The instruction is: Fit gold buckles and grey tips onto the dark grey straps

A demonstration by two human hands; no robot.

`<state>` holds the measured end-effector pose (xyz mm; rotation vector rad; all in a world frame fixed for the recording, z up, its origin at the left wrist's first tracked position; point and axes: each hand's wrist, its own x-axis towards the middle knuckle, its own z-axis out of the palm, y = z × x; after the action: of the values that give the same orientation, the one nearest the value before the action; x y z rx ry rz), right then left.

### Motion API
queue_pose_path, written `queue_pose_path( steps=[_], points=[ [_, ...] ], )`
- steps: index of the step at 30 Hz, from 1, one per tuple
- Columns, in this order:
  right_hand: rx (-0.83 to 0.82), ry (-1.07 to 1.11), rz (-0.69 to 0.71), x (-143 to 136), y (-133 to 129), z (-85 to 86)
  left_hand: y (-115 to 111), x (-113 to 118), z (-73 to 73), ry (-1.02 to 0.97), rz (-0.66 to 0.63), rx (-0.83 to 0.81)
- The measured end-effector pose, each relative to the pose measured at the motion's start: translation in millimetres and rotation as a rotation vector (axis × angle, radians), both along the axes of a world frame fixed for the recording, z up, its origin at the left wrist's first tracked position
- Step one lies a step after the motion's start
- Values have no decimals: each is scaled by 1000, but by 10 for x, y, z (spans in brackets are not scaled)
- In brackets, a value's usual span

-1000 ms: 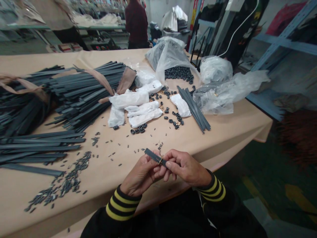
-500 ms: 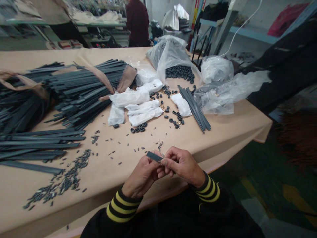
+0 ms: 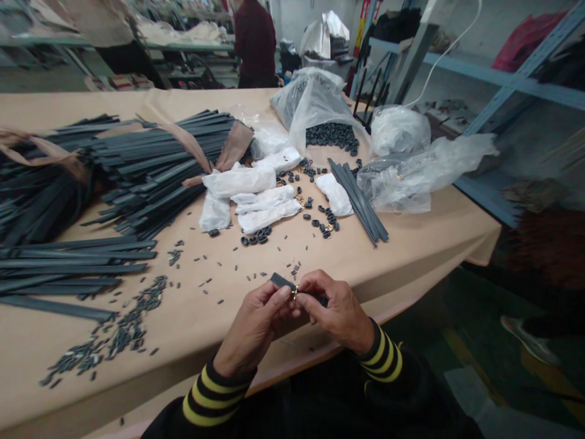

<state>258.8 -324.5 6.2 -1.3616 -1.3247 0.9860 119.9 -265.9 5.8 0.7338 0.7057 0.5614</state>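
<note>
Both your hands meet over the near edge of the counter (image 3: 192, 332), working on a short dark grey strap (image 3: 280, 280). Your left hand (image 3: 251, 320) grips it between thumb and fingers, one flat end sticking out past them, up and to the left. Your right hand (image 3: 338, 308) pinches it just beside a small gold-coloured metal fitting (image 3: 295, 291), which sits between your two thumbs; a dark end shows beneath your right fingers. How the fitting joins the strap is too small to tell.

Just beyond your hands, small dark bits dot the counter, and a denser scatter of dark bits (image 3: 121, 335) lies to your left. Farther over are loose dark strips (image 3: 73, 262) and a tied bundle of strips (image 3: 155, 171). Ahead you have white wrapped packets (image 3: 267, 210), dark loops (image 3: 256, 239) and an open plastic bag (image 3: 315, 97) with more loops at its mouth.
</note>
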Motion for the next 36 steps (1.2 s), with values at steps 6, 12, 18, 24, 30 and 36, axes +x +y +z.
queue_pose_path(
  steps=[6, 12, 18, 24, 30, 36],
  points=[
    [126, -177, 36, -9, 17, 54, -20, 18, -24, 25, 20, -2],
    [61, -295, 1, 13, 32, 62, -42, 44, -49, 19, 123, -30],
    [-80, -82, 30, 41, 33, 49, -6, -6, -84, 220, 28, 215],
    [-87, -69, 101, 69, 63, 58, 1, -16, -95, 338, -9, 405],
    [-227, 185, 57, 62, 66, -29, -17, -3, -101, 226, 30, 282],
    [-307, 298, 149, 83, 58, -59, -22, -7, -101, 248, 22, 295]
  ],
)
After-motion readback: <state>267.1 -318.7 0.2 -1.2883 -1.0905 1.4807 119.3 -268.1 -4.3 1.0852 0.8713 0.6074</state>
